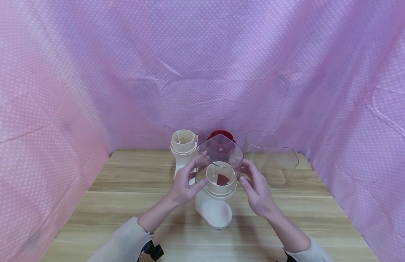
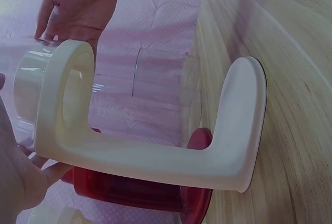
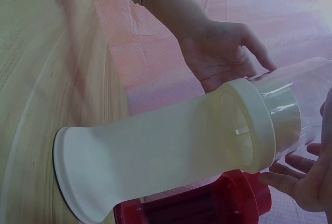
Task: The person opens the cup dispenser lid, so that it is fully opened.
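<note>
A cream dispenser stand [image 1: 213, 214] rises from the table on a flat rounded foot, with a round collar [image 1: 221, 191] at its top. Around and above that collar sits a clear plastic container [image 1: 236, 158], its wide mouth upward. My left hand [image 1: 186, 183] holds the container's left side, thumb toward me and fingers around the back. On the opposite side my right hand [image 1: 259, 191] grips it in the same way. In the right wrist view the container [image 3: 314, 73] overlaps the raised cream collar [image 3: 282, 105], with fingertips close beside the rim.
Behind to the left stands another cream stand [image 1: 183, 147]. A red stand [image 1: 222, 134] is directly behind the container. Two more clear containers, one taller [image 1: 259, 140] and one nearer [image 1: 284, 158], stand at right on the wooden table [image 1: 124, 225]. Pink dotted cloth [image 1: 202, 72] encloses the back and sides.
</note>
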`<act>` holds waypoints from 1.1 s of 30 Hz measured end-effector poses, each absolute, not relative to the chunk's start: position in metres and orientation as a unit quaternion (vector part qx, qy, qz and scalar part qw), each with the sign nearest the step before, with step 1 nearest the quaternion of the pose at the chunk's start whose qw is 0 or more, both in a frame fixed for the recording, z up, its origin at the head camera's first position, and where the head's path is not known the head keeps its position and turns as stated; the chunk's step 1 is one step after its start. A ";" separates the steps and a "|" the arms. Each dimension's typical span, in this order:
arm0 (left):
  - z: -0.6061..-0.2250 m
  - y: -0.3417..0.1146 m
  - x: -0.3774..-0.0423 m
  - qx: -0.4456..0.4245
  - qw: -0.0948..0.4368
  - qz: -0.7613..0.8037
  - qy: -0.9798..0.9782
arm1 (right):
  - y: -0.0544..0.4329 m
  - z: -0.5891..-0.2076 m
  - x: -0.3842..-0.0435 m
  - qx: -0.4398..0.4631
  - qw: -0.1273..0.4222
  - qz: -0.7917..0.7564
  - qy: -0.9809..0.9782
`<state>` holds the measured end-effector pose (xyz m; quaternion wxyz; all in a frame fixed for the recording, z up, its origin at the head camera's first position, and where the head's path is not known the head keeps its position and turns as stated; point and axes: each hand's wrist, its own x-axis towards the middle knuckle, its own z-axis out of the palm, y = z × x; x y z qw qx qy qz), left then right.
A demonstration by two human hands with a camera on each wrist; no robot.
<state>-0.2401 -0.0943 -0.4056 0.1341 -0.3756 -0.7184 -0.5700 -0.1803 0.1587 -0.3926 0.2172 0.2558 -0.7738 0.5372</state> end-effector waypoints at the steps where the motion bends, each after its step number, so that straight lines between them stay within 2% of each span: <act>1: -0.405 -0.094 -0.239 -0.375 0.132 -0.571 -0.718 | 0.159 -0.393 -0.181 0.257 0.218 0.535 -0.774; 9: -0.404 -0.092 -0.232 -0.359 0.136 -0.574 -0.723 | 0.156 -0.394 -0.182 0.264 0.223 0.537 -0.770; 23: -0.403 -0.089 -0.225 -0.341 0.171 -0.563 -0.733 | 0.156 -0.394 -0.184 0.277 0.244 0.537 -0.758; 30: -0.406 -0.093 -0.232 -0.360 0.155 -0.577 -0.717 | 0.159 -0.391 -0.177 0.256 0.209 0.550 -0.767; 33: -0.406 -0.091 -0.232 -0.361 0.158 -0.569 -0.722 | 0.158 -0.391 -0.177 0.261 0.214 0.542 -0.770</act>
